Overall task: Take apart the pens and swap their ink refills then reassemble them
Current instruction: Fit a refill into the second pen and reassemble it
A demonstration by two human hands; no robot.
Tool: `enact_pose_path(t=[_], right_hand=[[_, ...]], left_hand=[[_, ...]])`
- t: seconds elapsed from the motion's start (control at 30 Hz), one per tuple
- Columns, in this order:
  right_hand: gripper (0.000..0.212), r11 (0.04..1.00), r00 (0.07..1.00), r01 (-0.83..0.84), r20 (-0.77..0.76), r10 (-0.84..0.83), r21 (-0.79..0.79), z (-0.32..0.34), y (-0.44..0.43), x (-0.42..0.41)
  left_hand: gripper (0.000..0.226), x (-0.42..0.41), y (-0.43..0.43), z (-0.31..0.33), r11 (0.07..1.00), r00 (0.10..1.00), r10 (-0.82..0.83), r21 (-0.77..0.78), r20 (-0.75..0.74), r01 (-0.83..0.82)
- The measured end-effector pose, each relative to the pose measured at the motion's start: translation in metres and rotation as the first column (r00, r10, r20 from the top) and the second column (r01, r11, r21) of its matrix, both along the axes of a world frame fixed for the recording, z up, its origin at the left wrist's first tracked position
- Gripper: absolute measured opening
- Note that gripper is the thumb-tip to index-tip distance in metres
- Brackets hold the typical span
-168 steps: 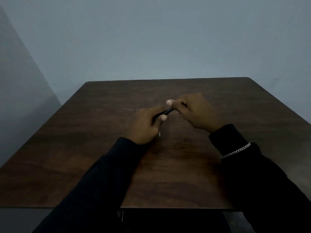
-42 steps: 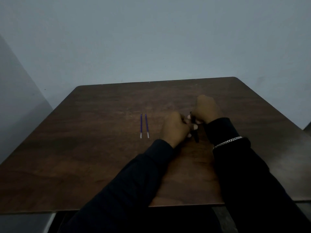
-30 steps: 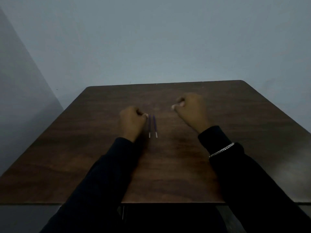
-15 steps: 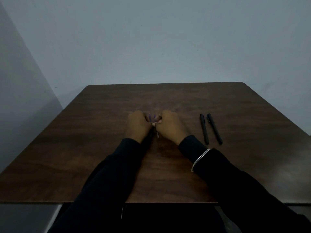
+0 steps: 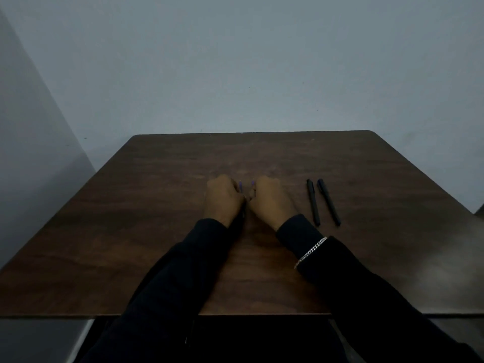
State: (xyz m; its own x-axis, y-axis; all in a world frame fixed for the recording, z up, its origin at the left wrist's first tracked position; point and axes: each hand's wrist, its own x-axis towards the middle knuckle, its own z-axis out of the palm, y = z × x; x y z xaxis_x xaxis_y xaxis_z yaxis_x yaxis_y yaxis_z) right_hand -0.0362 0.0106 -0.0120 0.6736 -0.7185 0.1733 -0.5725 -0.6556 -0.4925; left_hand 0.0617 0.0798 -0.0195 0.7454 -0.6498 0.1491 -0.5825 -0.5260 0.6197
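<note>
Two fisted hands are seen side by side at the middle of a dark wooden worktop (image 5: 131, 231). The left hand (image 5: 222, 200) is closed in a grip around one purple ink refill (image 5: 240, 185), whose tip pokes out beyond the knuckles, and the right hand (image 5: 269, 200) is closed likewise around the second refill (image 5: 252, 183). Two black pen bodies (image 5: 313, 203) are laid parallel, just right of the right hand, untouched.

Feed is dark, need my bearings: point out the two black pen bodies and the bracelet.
Left pen body (image 5: 313, 203): head view, middle of its barrel.
Right pen body (image 5: 329, 203): head view, middle of its barrel.
Bracelet (image 5: 311, 252): head view, chain links over the right sleeve.
</note>
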Motion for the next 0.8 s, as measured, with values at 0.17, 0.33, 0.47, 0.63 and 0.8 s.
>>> enact_pose_path(t=[0.17,0.33,0.47,0.63,0.8], right_hand=[[0.035,0.995,0.996,0.095,0.003,-0.095,-0.019,-0.001,-0.007,-0.027],[0.023,0.980,0.981,0.195,-0.011,-0.196,-0.048,-0.006,-0.016,-0.056],[0.028,0.976,0.976,0.217,0.020,-0.216,-0.009,-0.009,-0.021,-0.064],[0.035,0.971,0.970,0.240,0.036,-0.240,0.004,-0.010,-0.024,-0.062],[0.025,0.970,0.969,0.244,0.044,-0.244,0.008,-0.011,-0.025,-0.061]], left_hand=[[0.024,-0.027,-0.009,-0.002,0.999,0.999,-0.047,-0.026,-0.021,0.046],[0.025,-0.054,-0.022,-0.003,0.995,0.995,-0.091,-0.040,-0.042,0.089],[0.046,-0.070,-0.033,-0.006,0.992,0.993,-0.109,-0.064,-0.055,0.106],[0.046,-0.072,-0.035,-0.007,0.987,0.987,-0.137,-0.091,-0.081,0.130],[0.045,-0.070,-0.034,-0.011,0.990,0.992,-0.110,-0.092,-0.052,0.105]])
